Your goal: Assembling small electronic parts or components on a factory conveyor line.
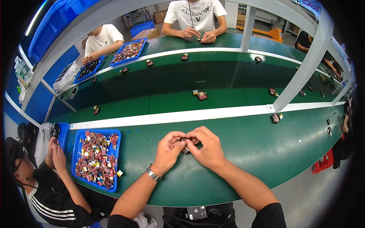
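Observation:
Over the green bench, my left hand (167, 152) and my right hand (208, 149) meet, with thumbs and fingertips pinched round one small dark electronic part (184, 139). A pale, whitish piece (186, 150) shows below it, between my thumbs. My fingers cover most of the part, so its exact kind cannot be made out. To the left of my left forearm stands a blue tray (119, 152) heaped with small red circuit boards (95, 155) that carry white and yellow pieces. One loose piece (119, 173) lies at the tray's right edge.
A white rail (171, 117) separates my bench from a green conveyor belt (152, 91) carrying scattered small assemblies (202, 95). One assembly (276, 117) sits by the grey post (304, 68) on the right. Co-workers sit at left and across, near blue trays (142, 47).

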Available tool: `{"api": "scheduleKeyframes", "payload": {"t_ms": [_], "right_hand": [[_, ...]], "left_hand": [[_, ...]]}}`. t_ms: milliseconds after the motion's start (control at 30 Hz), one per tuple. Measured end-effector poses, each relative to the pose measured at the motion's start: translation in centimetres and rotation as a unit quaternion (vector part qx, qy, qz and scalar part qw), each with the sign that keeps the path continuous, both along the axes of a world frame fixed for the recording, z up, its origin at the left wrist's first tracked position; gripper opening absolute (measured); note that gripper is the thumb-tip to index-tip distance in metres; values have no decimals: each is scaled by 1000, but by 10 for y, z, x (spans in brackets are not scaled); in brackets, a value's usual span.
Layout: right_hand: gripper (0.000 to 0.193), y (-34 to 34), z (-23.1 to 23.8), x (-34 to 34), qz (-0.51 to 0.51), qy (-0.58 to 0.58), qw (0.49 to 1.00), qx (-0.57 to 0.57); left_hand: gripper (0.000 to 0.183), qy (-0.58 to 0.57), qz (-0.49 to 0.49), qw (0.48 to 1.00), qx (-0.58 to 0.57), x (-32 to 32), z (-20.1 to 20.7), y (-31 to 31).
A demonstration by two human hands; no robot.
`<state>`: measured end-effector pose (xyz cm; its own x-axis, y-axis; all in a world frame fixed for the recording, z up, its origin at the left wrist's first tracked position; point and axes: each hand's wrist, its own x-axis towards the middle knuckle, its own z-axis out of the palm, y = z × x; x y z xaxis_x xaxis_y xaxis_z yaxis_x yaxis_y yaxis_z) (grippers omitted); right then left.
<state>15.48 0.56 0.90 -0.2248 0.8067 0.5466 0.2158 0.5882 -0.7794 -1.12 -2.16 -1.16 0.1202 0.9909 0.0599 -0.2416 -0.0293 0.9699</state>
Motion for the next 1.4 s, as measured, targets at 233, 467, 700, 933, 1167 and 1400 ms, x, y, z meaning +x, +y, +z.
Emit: {"api": "scheduleKeyframes", "payload": {"t_ms": [233,467,700,933,1167,1400], "right_hand": [[17,0,1,2,14,-19,1000,1],[9,58,-14,32,-72,72,986,-129],[14,160,-24,103,-302,4,942,-144],[40,145,-12,49,-294,-228,916,148],[50,147,-28,45,-276,-287,915,71],[51,53,8,36,7,-107,994,-31]], "left_hand": [[23,2,-7,1000,-7,-2,-2,0],[28,-74,35,997,-5,5,6,2],[24,4,-10,1000,6,2,3,5],[18,19,-9,1000,-4,-4,-1,0],[15,12,-26,1000,1,-1,1,6],[22,-33,24,998,-56,-14,3,5]]}}
